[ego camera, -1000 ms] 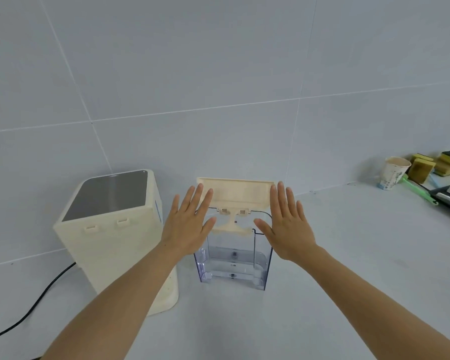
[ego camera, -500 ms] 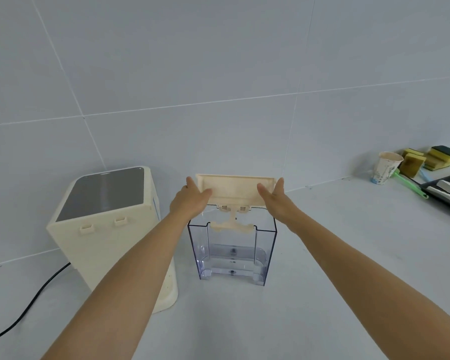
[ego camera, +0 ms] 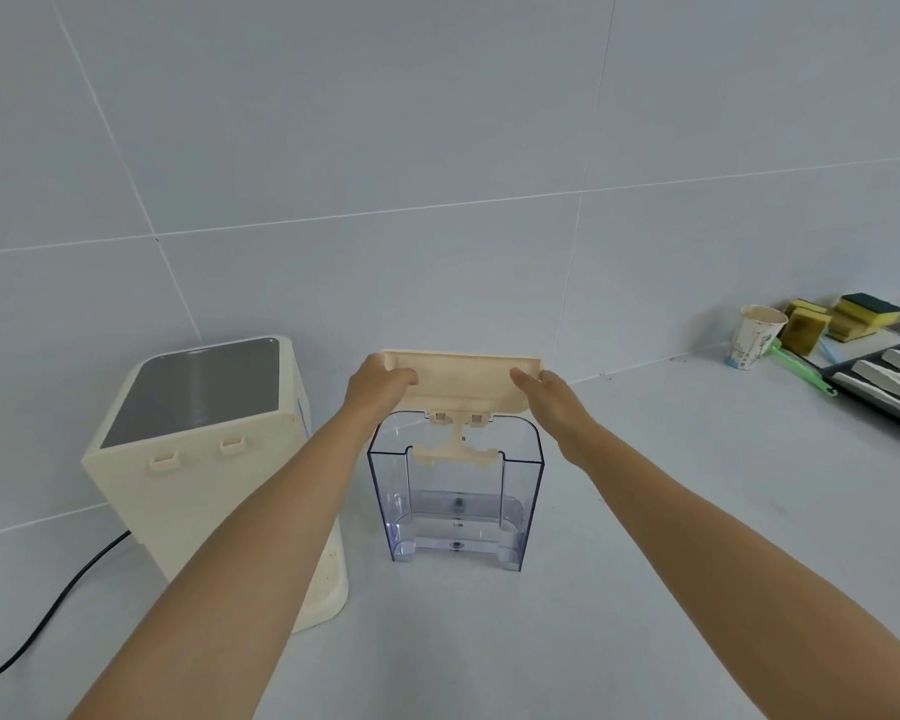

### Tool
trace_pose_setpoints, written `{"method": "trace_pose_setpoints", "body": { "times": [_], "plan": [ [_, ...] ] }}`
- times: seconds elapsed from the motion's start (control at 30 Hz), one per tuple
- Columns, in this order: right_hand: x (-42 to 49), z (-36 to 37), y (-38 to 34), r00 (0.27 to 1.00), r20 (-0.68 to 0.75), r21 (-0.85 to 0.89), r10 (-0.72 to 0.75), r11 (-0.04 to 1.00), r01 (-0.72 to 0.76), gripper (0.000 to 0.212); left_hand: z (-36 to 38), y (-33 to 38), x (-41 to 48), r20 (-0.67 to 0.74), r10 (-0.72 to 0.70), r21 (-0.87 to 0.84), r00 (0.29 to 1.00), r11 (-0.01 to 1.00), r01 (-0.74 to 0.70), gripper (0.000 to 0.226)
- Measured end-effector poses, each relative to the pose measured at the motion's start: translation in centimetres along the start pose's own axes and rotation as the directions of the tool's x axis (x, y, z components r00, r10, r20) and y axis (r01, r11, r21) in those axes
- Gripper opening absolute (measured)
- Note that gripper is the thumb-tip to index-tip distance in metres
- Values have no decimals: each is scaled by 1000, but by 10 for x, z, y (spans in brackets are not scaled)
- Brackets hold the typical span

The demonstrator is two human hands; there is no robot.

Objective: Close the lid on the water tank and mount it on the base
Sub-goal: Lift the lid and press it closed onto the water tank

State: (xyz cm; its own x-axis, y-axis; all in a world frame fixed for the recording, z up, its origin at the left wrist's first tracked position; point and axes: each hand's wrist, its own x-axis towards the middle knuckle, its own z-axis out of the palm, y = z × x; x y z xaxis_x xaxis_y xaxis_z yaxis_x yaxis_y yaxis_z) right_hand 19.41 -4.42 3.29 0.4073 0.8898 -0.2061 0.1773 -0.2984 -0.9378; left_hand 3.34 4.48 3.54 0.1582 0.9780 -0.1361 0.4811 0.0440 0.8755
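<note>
A pale grey counter runs back to a grey tiled wall. Between the forearms stands the clear water tank, its cream lid raised upright. The left hand grips the lid's left end, the right hand its right end; the fingers behind seem curled, though hidden. Left of the left arm sits the cream base.

Both hands grip the raised cream plastic lid of the clear plastic water tank: left hand at nine o'clock, right hand at three.
</note>
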Motion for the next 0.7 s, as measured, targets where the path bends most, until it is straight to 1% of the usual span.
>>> {"method": "trace_pose_setpoints", "body": {
  "times": [0.1, 0.2, 0.3, 0.47, 0.6, 0.7],
  "plan": [
    [-6, 0, 0, 1000, -18, 32, -3, 999, 3, 42, 0, 0, -8, -49, -1, -51, 999, 999, -1, 54],
    [-11, -3, 5, 999, -20, 116, 28, 993, -25, 46, 1, -7, -15, -93, 1, -99, 996, 995, -10, 46],
    [-16, -7, 13, 999, -11, 171, 31, 985, -28, 42, 1, -15, -24, -137, 10, -122, 991, 992, -27, 37],
    [-29, -5, 25, 999, -34, 116, -27, 993, 31, 38, 10, -28, -41, -138, 34, -139, 990, 989, -53, 53],
    [-41, 1, 38, 996, -67, 66, -52, 996, 57, 52, 10, -39, -55, -135, 21, -109, 991, 993, -36, 59],
    [-52, 5, 46, 994, -73, -4, -80, 997, 80, 56, 11, -49, -61, -141, 19, -91, 990, 995, -32, 59]
  ]
}}
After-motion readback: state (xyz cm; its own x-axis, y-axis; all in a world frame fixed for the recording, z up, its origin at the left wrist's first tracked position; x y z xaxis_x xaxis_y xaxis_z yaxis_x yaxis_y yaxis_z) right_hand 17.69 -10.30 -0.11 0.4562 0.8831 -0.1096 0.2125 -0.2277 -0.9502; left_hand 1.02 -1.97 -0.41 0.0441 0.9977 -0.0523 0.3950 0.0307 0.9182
